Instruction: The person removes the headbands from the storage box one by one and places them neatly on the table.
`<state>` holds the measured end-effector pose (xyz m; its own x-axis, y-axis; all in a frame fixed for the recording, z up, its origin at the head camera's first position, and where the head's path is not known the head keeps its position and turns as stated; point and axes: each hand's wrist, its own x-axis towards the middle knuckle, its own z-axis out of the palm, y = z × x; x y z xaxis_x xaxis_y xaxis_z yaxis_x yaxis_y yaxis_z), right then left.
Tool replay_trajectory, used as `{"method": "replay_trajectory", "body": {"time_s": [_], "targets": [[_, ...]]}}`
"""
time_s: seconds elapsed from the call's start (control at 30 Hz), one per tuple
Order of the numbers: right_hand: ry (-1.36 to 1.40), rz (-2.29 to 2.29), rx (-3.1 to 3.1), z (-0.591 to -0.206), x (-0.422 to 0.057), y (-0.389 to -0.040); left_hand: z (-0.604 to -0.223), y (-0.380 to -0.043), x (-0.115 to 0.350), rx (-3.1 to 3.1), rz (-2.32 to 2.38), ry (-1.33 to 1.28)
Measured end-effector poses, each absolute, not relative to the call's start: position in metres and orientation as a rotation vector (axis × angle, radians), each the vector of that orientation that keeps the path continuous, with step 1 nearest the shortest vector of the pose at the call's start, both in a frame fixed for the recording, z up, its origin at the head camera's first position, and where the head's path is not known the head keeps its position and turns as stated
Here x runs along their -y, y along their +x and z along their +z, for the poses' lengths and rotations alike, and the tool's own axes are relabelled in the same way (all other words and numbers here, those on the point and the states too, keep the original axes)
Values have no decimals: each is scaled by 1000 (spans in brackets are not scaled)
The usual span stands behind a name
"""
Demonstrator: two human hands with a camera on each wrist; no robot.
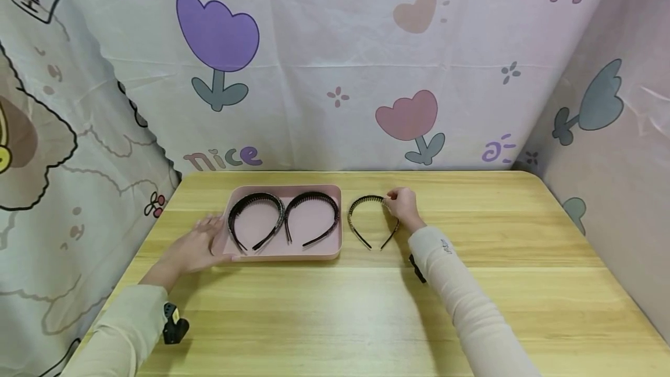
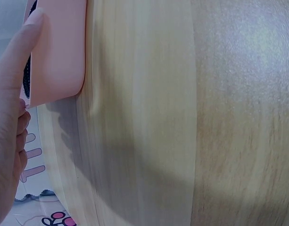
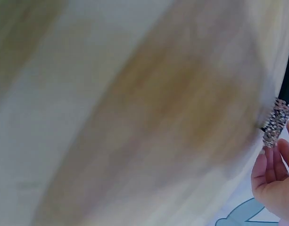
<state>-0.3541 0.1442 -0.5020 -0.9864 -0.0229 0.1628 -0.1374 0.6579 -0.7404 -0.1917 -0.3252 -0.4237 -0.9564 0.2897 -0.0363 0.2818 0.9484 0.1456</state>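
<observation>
At the left end of a shallow pink tray (image 1: 288, 258), my left hand (image 1: 191, 249) grips the corner. In the left wrist view its thumb (image 2: 21, 44) lies over the rim, and its other fingers are partly hidden behind the hand. Two groups of black toothed headbands lie in the tray, one thick stack (image 1: 234, 213) on the left and another (image 1: 313, 195) on the right. Just right of the tray, my right hand (image 1: 404, 207) pinches the upper right of a single thin headband (image 1: 351, 214), its ends toward me. Glittery stones (image 3: 276, 120) cover this headband beside the fingertips in the right wrist view.
The tray rests on a light wooden table (image 1: 335, 319) with rounded far corners. A white cloth (image 1: 324, 28) printed with flowers and words hangs behind it and along both sides. Small black wrist devices (image 1: 174, 324) sit on the sleeves.
</observation>
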Motion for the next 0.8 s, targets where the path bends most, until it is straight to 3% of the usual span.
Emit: {"method": "replay_trajectory", "body": {"time_s": [0.27, 0.8], "targets": [[201, 1137, 2692, -438, -117, -310, -423, -193, 324, -3046, 233, 452], [369, 1314, 2463, -418, -68, -304, -423, -192, 325, -3058, 220, 456]]}}
